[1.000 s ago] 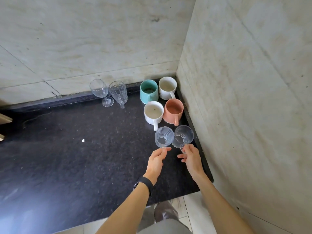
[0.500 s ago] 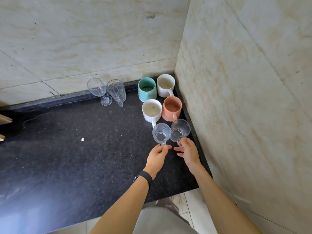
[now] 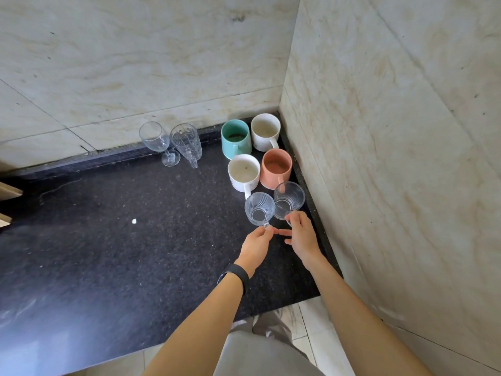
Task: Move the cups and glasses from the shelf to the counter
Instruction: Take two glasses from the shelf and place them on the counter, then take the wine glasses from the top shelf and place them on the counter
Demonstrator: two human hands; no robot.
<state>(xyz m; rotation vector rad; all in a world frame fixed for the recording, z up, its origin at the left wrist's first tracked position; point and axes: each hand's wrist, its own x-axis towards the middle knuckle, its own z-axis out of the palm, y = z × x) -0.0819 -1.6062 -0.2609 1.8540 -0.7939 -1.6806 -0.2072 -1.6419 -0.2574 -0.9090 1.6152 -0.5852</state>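
Two clear glass cups with handles stand side by side on the black counter [image 3: 122, 240] near its right end. My left hand [image 3: 256, 245] pinches the handle of the ribbed left glass cup [image 3: 259, 208]. My right hand [image 3: 302, 236] holds the handle of the right glass cup [image 3: 289, 198], which hides most of that handle. Just behind them stand a white mug [image 3: 243, 172], a salmon mug [image 3: 276, 168], a teal mug [image 3: 235, 139] and a second white mug [image 3: 265, 131]. No shelf is in view.
A wine glass [image 3: 156, 138] and a patterned stemmed glass [image 3: 187, 143] stand at the back by the wall. A marble wall [image 3: 393, 158] closes the right side. The counter's front edge runs below my forearms. A wooden edge [image 3: 8, 189] shows at far left.
Both hands have carried the two glass cups a little farther in, closer to the white and salmon mugs. The other cups and glasses have not moved.
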